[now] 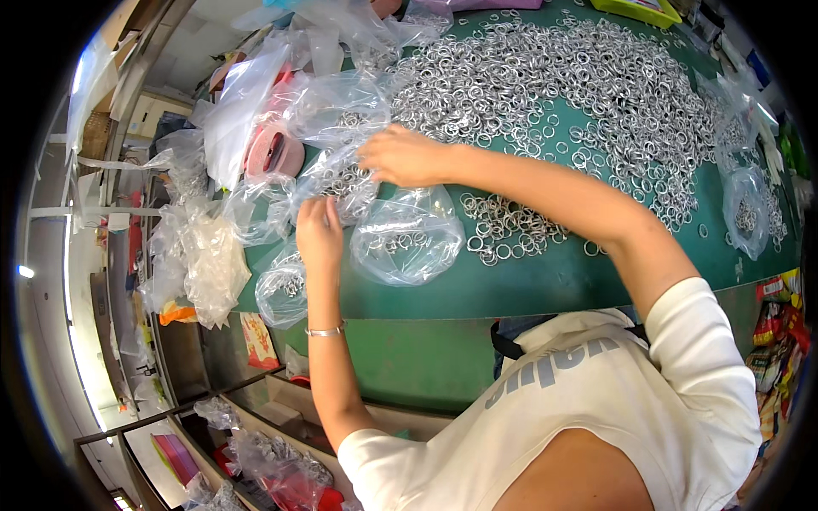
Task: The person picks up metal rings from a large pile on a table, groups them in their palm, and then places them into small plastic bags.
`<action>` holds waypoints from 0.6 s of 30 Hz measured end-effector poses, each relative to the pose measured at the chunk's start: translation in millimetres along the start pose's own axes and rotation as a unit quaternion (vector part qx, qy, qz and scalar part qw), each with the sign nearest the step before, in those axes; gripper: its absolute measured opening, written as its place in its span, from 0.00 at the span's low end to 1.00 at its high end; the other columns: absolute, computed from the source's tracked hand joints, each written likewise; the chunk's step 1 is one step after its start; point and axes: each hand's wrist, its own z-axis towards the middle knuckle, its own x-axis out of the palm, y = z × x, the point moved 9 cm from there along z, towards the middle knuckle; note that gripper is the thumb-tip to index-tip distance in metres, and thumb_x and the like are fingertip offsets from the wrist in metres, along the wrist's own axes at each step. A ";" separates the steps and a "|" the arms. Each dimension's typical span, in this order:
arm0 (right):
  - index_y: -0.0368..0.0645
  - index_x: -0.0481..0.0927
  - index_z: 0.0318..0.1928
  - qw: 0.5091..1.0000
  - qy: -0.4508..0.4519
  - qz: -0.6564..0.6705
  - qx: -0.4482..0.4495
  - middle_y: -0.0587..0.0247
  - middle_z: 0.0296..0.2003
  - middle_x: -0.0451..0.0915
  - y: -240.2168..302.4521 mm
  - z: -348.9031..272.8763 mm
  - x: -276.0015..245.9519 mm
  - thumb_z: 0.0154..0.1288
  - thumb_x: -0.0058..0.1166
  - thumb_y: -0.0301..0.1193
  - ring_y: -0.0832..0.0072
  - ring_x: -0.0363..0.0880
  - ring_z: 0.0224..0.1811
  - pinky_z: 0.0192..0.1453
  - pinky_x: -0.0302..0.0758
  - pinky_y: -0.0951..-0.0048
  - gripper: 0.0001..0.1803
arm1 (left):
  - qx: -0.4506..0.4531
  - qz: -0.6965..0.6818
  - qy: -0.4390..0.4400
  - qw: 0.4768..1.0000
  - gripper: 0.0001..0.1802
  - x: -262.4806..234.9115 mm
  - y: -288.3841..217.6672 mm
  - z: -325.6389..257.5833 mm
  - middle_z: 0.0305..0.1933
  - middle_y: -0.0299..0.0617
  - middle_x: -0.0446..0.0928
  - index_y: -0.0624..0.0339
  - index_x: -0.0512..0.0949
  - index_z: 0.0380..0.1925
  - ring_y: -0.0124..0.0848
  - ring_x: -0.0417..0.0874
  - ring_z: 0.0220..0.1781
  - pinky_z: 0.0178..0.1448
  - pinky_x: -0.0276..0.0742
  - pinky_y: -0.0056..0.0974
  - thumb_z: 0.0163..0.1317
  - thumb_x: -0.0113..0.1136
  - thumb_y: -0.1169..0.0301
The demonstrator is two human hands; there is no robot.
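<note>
A clear plastic bag (pixel 348 183) with silvery metal rings inside lies between my two hands on the green table. My left hand (pixel 319 232) is closed at the bag's near left side, its fingers pinched together on the film. From the right, my right hand (pixel 409 157) reaches across with bent fingers closed on the bag's right edge. Its fingertips are partly hidden against the plastic. Beyond my right forearm spreads a large heap of loose metal rings (pixel 554 64). A smaller pile of rings (pixel 503 223) sits on the near side of that forearm.
Other clear bags with rings lie near my hands: one bag (pixel 407 243) at the table's front, another bag (pixel 285 285) left of my wrist. A pink tape-like roll (pixel 274 152) stands at left. More bags (pixel 745 209) rest far right. Open compartments (pixel 281 409) sit below the table edge.
</note>
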 end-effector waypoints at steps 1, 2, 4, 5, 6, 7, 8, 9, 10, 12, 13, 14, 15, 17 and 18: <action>0.40 0.76 0.41 0.997 -0.036 0.071 0.008 0.59 0.43 0.76 8.9 -5.7 -27.1 0.59 0.50 0.33 0.65 0.68 0.54 0.58 0.61 0.64 0.13 | 0.037 -0.051 -0.081 0.995 0.06 -25.4 -16.3 -9.8 0.34 0.50 0.76 0.68 0.76 0.33 0.44 0.77 0.35 0.38 0.72 0.41 0.56 0.53 0.78; 0.40 0.76 0.40 0.993 -0.054 0.101 0.041 0.57 0.41 0.76 9.7 -17.4 -47.2 0.58 0.51 0.32 0.63 0.70 0.50 0.54 0.64 0.65 0.12 | 0.020 -0.075 -0.117 0.990 0.06 -45.2 -37.8 -18.8 0.33 0.49 0.76 0.68 0.76 0.33 0.42 0.77 0.34 0.39 0.72 0.39 0.56 0.52 0.80; 0.38 0.75 0.36 0.986 -0.023 0.120 0.110 0.57 0.36 0.76 11.8 -54.9 -82.3 0.57 0.51 0.31 0.61 0.73 0.43 0.47 0.68 0.65 0.09 | -0.003 -0.130 -0.123 0.984 0.08 -59.3 -80.1 -46.6 0.33 0.47 0.77 0.67 0.76 0.35 0.39 0.78 0.35 0.41 0.72 0.37 0.54 0.52 0.82; 0.38 0.75 0.34 0.982 0.020 0.112 0.148 0.57 0.34 0.76 11.8 -81.8 -96.2 0.57 0.51 0.30 0.59 0.74 0.39 0.43 0.70 0.64 0.08 | -0.004 -0.160 -0.090 0.983 0.10 -52.1 -99.2 -57.6 0.34 0.46 0.77 0.66 0.76 0.35 0.38 0.78 0.35 0.41 0.73 0.37 0.52 0.52 0.83; 0.38 0.75 0.31 0.971 0.060 0.133 0.189 0.55 0.30 0.76 11.4 -109.5 -101.1 0.55 0.53 0.30 0.58 0.75 0.36 0.40 0.70 0.62 0.08 | 0.050 -0.193 -0.045 0.979 0.13 -39.9 -127.8 -67.0 0.34 0.46 0.77 0.65 0.76 0.37 0.40 0.78 0.37 0.42 0.72 0.38 0.49 0.53 0.85; 0.37 0.74 0.27 0.956 0.101 0.158 0.226 0.54 0.26 0.76 15.8 -134.5 -102.2 0.54 0.54 0.30 0.57 0.75 0.33 0.37 0.70 0.60 0.08 | 0.053 -0.207 0.045 0.976 0.17 -17.5 -144.1 -82.1 0.40 0.47 0.76 0.64 0.75 0.40 0.42 0.76 0.42 0.46 0.71 0.39 0.48 0.54 0.86; 0.38 0.75 0.30 0.947 0.157 0.135 0.245 0.54 0.28 0.76 24.2 -155.7 -100.5 0.52 0.56 0.31 0.58 0.74 0.36 0.40 0.69 0.60 0.09 | 0.066 -0.202 0.102 0.972 0.19 6.5 -156.6 -94.5 0.47 0.48 0.73 0.64 0.72 0.44 0.43 0.73 0.48 0.52 0.66 0.41 0.49 0.52 0.86; 0.39 0.75 0.33 0.960 0.145 0.090 0.222 0.57 0.31 0.74 31.1 -177.1 -99.3 0.50 0.59 0.33 0.60 0.72 0.40 0.44 0.67 0.61 0.12 | 0.066 -0.153 0.163 0.972 0.20 30.8 -165.0 -103.0 0.51 0.47 0.70 0.65 0.71 0.46 0.42 0.70 0.53 0.54 0.63 0.41 0.51 0.50 0.85; 0.40 0.75 0.35 0.971 0.117 0.041 0.206 0.61 0.34 0.72 38.7 -187.1 -99.0 0.48 0.60 0.33 0.63 0.69 0.43 0.46 0.65 0.63 0.15 | 0.079 -0.101 0.184 0.975 0.19 47.5 -170.8 -110.4 0.50 0.45 0.71 0.65 0.71 0.46 0.41 0.70 0.51 0.51 0.62 0.40 0.51 0.49 0.84; 0.40 0.74 0.36 0.971 0.103 -0.038 0.210 0.62 0.34 0.70 45.1 -198.3 -91.0 0.47 0.61 0.31 0.64 0.67 0.43 0.45 0.64 0.65 0.15 | 0.062 -0.099 0.191 0.975 0.27 62.8 -173.6 -114.1 0.50 0.45 0.69 0.67 0.69 0.49 0.42 0.68 0.51 0.51 0.60 0.43 0.43 0.48 0.87; 0.40 0.74 0.37 0.974 0.084 -0.042 0.207 0.63 0.33 0.70 43.9 -200.7 -91.9 0.48 0.61 0.30 0.66 0.68 0.41 0.43 0.64 0.67 0.15 | 0.053 -0.108 0.180 0.976 0.25 63.2 -172.7 -114.1 0.49 0.45 0.70 0.66 0.70 0.47 0.42 0.68 0.50 0.50 0.60 0.43 0.44 0.48 0.86; 0.40 0.74 0.37 0.976 0.066 -0.046 0.203 0.63 0.31 0.70 42.0 -203.4 -93.9 0.48 0.61 0.29 0.69 0.69 0.38 0.40 0.65 0.69 0.15 | 0.044 -0.116 0.169 0.978 0.23 62.9 -171.5 -114.2 0.47 0.45 0.70 0.66 0.71 0.46 0.42 0.68 0.48 0.50 0.60 0.43 0.45 0.49 0.86; 0.40 0.73 0.38 0.977 0.047 -0.049 0.201 0.63 0.30 0.71 40.9 -204.8 -98.1 0.48 0.61 0.28 0.71 0.70 0.36 0.38 0.65 0.71 0.15 | 0.036 -0.125 0.159 0.979 0.22 62.4 -169.9 -114.3 0.45 0.44 0.71 0.65 0.72 0.44 0.42 0.69 0.47 0.49 0.60 0.42 0.46 0.49 0.85; 0.39 0.72 0.38 0.908 0.025 0.133 0.397 0.64 0.32 0.73 9.7 -230.9 -102.5 0.51 0.59 0.24 0.76 0.71 0.33 0.36 0.67 0.75 0.13 | 0.022 -0.151 0.104 0.983 0.16 56.3 -164.3 -116.1 0.41 0.43 0.72 0.63 0.73 0.40 0.42 0.70 0.45 0.48 0.61 0.41 0.48 0.51 0.83; 0.39 0.72 0.39 0.847 0.011 0.219 0.485 0.64 0.33 0.74 -2.6 -249.0 -101.9 0.52 0.57 0.22 0.78 0.72 0.32 0.36 0.67 0.77 0.13 | 0.016 -0.165 0.076 0.983 0.13 52.6 -162.5 -115.1 0.38 0.43 0.72 0.62 0.74 0.38 0.42 0.71 0.43 0.48 0.62 0.41 0.50 0.53 0.83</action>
